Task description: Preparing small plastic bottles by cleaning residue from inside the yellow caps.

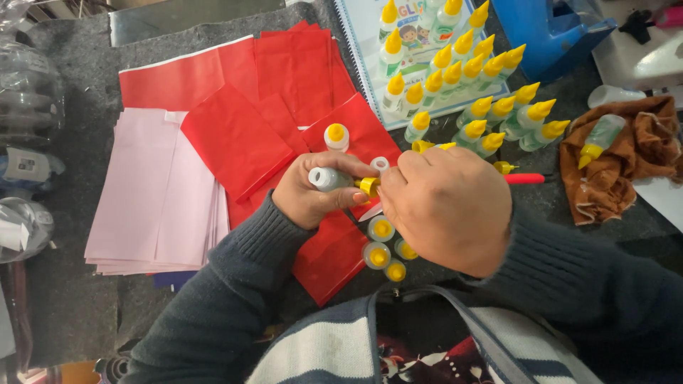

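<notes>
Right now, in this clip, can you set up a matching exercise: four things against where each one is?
Things:
1. small glue bottle
2. pink paper stack
3. brown cloth
4. blue plastic box

Places:
A. top right corner
B. far left on the table
C. held in the left hand
D. right side, with a bottle lying on it

Pairs: 1-C, 2-B, 3-D, 4-A

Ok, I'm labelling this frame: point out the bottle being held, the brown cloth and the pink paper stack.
small glue bottle (326, 178), head view, on its pale body in the left hand.
brown cloth (644, 146), head view, on its upper fold.
pink paper stack (153, 195), head view, on the top sheet.
</notes>
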